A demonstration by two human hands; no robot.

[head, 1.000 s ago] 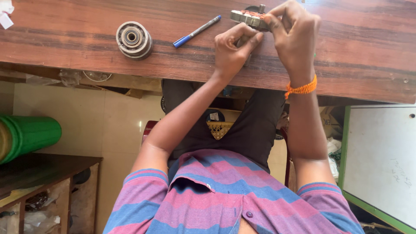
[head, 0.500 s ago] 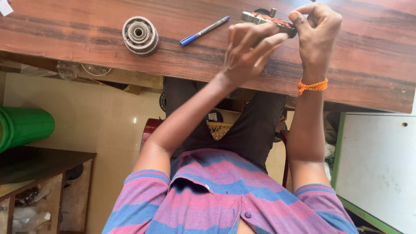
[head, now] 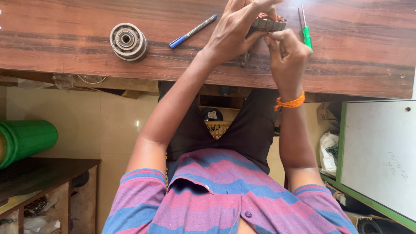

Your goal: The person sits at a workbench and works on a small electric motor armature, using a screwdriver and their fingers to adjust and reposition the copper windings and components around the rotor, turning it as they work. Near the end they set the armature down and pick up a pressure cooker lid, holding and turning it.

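Both my hands hold a ring-shaped metal stator with copper windings (head: 272,22) just above the wooden table (head: 65,52). My left hand (head: 240,28) wraps over it from the left. My right hand (head: 288,52), an orange thread around its wrist, grips its near edge with the fingertips. A green-handled screwdriver (head: 307,35) lies right beside the right hand. A blue pen (head: 193,31) lies to the left of the left hand. Further left sits a round metal stepped part (head: 128,41). A thin metal piece (head: 245,58) pokes out beneath the left hand.
A green cylinder (head: 26,138) lies on a dark shelf unit (head: 47,169) at the lower left. A white board in a green frame (head: 381,151) stands at the right. A yellow basket (head: 216,128) sits under the table, between my legs.
The view has swung so both hands now sit further left in the picture. My left hand has closed over the stator. The green screwdriver has come into view.
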